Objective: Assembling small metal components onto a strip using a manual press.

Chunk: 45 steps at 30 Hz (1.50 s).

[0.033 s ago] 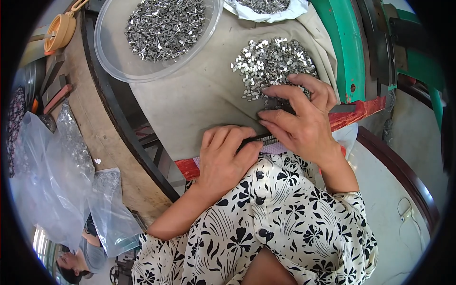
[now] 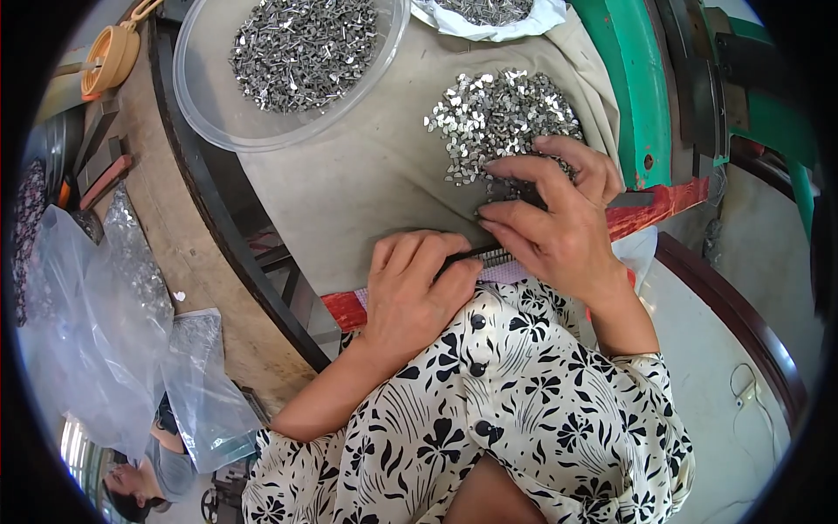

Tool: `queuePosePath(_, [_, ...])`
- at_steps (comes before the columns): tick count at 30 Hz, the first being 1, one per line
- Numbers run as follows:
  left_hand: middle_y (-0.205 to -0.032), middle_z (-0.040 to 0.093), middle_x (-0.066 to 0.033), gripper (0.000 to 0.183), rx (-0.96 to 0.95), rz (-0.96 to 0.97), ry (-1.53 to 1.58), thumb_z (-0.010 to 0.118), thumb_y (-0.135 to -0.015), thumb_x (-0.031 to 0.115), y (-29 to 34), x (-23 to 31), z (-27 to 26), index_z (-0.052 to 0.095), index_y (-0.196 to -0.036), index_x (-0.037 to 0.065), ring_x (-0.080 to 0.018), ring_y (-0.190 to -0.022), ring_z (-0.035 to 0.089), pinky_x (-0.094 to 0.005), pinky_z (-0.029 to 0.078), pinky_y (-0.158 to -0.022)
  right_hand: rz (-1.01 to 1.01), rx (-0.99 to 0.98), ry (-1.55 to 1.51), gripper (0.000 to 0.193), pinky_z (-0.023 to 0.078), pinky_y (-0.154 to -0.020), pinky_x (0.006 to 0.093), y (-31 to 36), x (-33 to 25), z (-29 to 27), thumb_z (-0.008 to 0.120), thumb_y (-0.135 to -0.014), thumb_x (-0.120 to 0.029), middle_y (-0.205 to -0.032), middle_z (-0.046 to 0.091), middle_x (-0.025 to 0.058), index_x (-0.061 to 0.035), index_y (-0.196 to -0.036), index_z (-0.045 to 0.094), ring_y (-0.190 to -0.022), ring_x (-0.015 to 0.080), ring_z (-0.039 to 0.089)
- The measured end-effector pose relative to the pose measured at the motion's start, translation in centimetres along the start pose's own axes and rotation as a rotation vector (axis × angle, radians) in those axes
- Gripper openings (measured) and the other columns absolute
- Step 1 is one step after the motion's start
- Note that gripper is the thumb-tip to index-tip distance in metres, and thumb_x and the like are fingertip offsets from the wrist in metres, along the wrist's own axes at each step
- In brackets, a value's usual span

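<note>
A: Starting with what?

B: With the largest: seeing a beige cloth, wrinkling toward its right edge. Placing everything else by that cloth.

A: And finding what around it?

B: Left of the cloth, seeing a wooden workbench with a dark curved rim; right of the cloth, a green metal machine frame. Farther left of the cloth, noticing crumpled clear plastic bags.

A: Spotting any container?

B: Yes, on the cloth's far left part, seeing a round clear plastic tub with a mass of small metal pins inside. At the cloth's far edge, also seeing a white bag of thin metal pins.

A: Now checking the hands?

B: Over the cloth's right side, finding the right hand with bent, loosely parted fingers, reaching to the near side of a heap of small shiny metal pieces. Not managing to tell about any piece between the fingertips. At the cloth's near edge, finding the left hand with fingers curling in, gripping a narrow dark strip.

A: Locating the heap exactly?

B: Lying on the cloth's right half, partly hiding under the right hand.

A: Noticing anything smaller?

B: Along the strip, at the cloth's near edge between the hands, seeing a close row of narrow metal pieces.
</note>
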<state>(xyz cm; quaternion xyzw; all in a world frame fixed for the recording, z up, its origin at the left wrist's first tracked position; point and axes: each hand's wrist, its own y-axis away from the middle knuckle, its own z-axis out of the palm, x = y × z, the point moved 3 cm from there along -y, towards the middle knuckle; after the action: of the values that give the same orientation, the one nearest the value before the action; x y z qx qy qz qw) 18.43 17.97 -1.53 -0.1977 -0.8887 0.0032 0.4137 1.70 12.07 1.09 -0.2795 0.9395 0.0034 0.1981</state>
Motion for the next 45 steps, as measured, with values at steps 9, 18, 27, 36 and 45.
queuePosePath(9, [-0.098, 0.063, -0.0024, 0.028, -0.013, -0.105, 0.065, 0.083, -0.069, 0.015, 0.3, -0.4, -0.2, 0.066, -0.091, 0.010, -0.0229, -0.089, 0.059, -0.0365, 0.040, -0.080, 0.018, 0.068, -0.034, 0.016, 0.027, -0.099, 0.0398, 0.4, 0.6, 0.0, 0.082, -0.066, -0.022, -0.113, 0.066, -0.0036, -0.0203, -0.081, 0.076, -0.117, 0.0286, 0.048])
queuePosePath(18, [-0.105, 0.060, -0.0032, 0.025, -0.064, -0.093, 0.051, 0.078, -0.074, 0.021, 0.5, -0.6, -0.3, 0.065, -0.093, 0.011, -0.0254, -0.095, 0.058, -0.0388, 0.040, -0.083, 0.009, 0.052, -0.025, 0.014, 0.027, -0.098, 0.0402, -0.1, 0.2, 0.6, 0.081, -0.067, -0.022, -0.115, 0.065, -0.0055, -0.0190, -0.078, 0.073, -0.116, 0.0273, 0.049])
queuePosePath(27, [-0.105, 0.060, -0.0029, 0.021, -0.053, -0.088, 0.047, 0.078, -0.075, 0.020, 0.4, -0.5, 0.0, 0.066, -0.089, 0.011, -0.0245, -0.095, 0.057, -0.0392, 0.040, -0.084, 0.051, 0.043, 0.017, 0.015, 0.025, -0.099, 0.0417, -0.5, -0.5, 0.8, 0.081, -0.067, -0.020, -0.117, 0.064, -0.0047, -0.0179, -0.080, 0.073, -0.120, 0.0284, 0.047])
queuePosePath(36, [-0.110, 0.059, -0.0049, 0.029, -0.058, -0.111, 0.059, 0.077, -0.077, 0.021, 1.0, -0.6, 0.0, 0.064, -0.100, 0.008, -0.0262, -0.098, 0.056, -0.0401, 0.040, -0.086, 0.076, 0.122, 0.060, 0.016, 0.026, -0.100, 0.0404, 0.4, -1.4, 1.1, 0.081, -0.066, -0.017, -0.116, 0.065, -0.0056, -0.0187, -0.080, 0.074, -0.122, 0.0286, 0.046])
queuePosePath(45, [-0.112, 0.059, -0.0058, 0.032, -0.104, -0.069, 0.018, 0.076, -0.077, 0.018, 0.8, -0.5, -0.3, 0.065, -0.105, 0.006, -0.0257, -0.099, 0.056, -0.0407, 0.040, -0.088, -0.087, 0.139, -0.081, 0.019, 0.032, -0.098, 0.0408, 3.7, -1.0, 0.7, 0.083, -0.064, -0.021, -0.113, 0.066, -0.0030, -0.0186, -0.080, 0.073, -0.119, 0.0311, 0.041])
